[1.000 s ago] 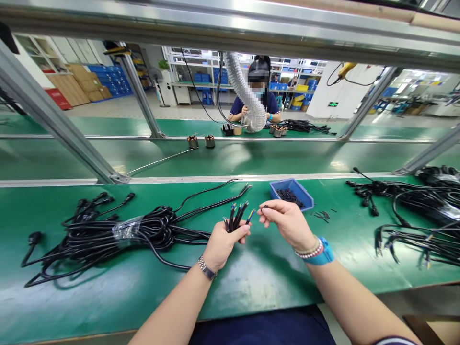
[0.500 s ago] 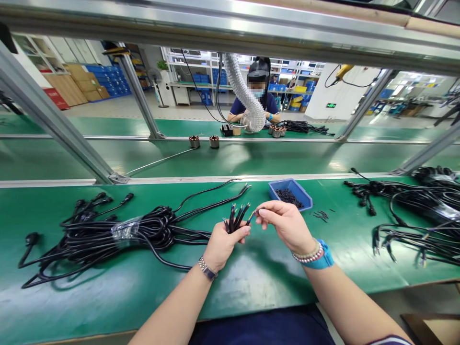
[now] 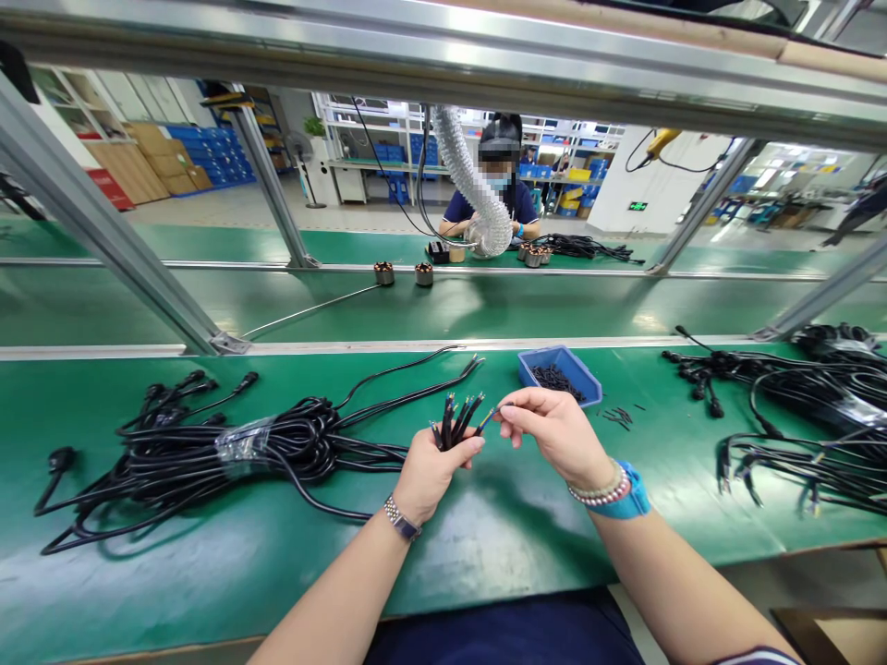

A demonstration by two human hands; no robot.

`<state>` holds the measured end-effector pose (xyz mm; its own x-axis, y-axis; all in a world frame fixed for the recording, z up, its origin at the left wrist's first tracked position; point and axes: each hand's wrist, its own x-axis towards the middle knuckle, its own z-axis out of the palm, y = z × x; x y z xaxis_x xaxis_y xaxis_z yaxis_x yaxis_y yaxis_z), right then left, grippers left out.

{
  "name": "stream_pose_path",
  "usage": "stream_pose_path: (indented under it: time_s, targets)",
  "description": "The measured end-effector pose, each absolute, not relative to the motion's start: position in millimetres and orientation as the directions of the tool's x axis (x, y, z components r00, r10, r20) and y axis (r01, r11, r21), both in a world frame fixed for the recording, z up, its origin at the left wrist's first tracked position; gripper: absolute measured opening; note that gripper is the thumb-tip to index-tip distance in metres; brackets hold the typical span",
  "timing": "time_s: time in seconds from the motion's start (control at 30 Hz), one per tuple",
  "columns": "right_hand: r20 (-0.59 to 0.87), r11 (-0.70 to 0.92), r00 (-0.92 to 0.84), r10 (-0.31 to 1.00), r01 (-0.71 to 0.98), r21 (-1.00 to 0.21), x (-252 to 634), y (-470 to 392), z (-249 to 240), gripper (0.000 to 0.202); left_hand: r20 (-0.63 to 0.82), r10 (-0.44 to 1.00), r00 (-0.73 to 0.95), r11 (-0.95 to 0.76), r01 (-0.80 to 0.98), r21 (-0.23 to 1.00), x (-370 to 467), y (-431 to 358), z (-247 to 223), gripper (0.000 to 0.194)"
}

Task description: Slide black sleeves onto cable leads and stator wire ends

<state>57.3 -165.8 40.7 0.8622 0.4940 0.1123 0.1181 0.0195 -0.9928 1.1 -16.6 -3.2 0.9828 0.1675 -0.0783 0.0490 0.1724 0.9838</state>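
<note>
My left hand is closed around a bundle of black cables, whose stripped ends fan upward with small coloured wires showing. One cable end leans right, its blue and yellow-green wires pointing at my right hand. The thumb and forefinger of that hand pinch a short black sleeve at the wire tip; how far it sits over the wire is too small to tell. From my left hand the cables run left into a large coil, wrapped with clear film.
Behind my right hand stands a blue bin of short black sleeves, with several loose sleeves beside it. More cable coils lie at right. Two copper-wound stators sit beyond the rail. A co-worker sits opposite.
The two stators beyond the rail have shifted slightly right. My right hand has moved a little right, still pinching at the wire tip; my left hand has stayed almost still.
</note>
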Motion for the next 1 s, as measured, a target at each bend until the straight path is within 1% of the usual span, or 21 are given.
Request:
stream_pose_path:
  time_s: [0.2,0.37,0.43,0.5,0.57,0.63,0.8,0.9,1.0]
  targets:
    - [0.059,-0.055,0.866,0.497,0.099,-0.994,56,-168,47,0.017,-0.087,0.235,0.968,0.164,0.048,0.985,0,-18,-6,0.026]
    - [0.011,-0.101,0.845,0.534,0.077,-0.992,49,-159,42,0.016,-0.056,0.276,0.960,0.110,0.027,0.994,-1,-19,-6,0.023]
    - [0.016,-0.147,0.843,0.537,0.112,-0.983,48,-156,40,0.015,-0.046,0.272,0.961,0.095,0.021,0.995,-1,-19,-4,0.022]
    - [0.081,-0.158,0.845,0.528,0.191,-0.969,49,-156,39,0.014,-0.036,0.250,0.967,0.088,0.014,0.996,-1,-18,-2,0.022]
    - [0.171,-0.119,0.853,0.493,0.261,-0.958,53,-159,38,0.012,-0.025,0.205,0.978,0.082,0.008,0.997,-1,-16,0,0.022]
    - [0.222,-0.044,0.870,0.441,0.268,-0.962,58,-161,37,0.013,-0.026,0.165,0.986,0.076,0.014,0.997,-1,-16,2,0.023]
    - [0.214,0.115,0.890,0.403,0.182,-0.976,63,-160,35,0.017,-0.041,0.146,0.988,0.083,0.029,0.996,-1,-16,3,0.023]
    - [0.215,0.135,0.900,0.381,0.176,-0.975,61,-158,37,0.015,-0.042,0.146,0.988,0.086,0.030,0.996,-1,-16,2,0.023]
    - [0.212,0.103,0.899,0.384,0.186,-0.977,60,-159,40,0.013,-0.041,0.141,0.989,0.084,0.029,0.996,-1,-16,1,0.024]
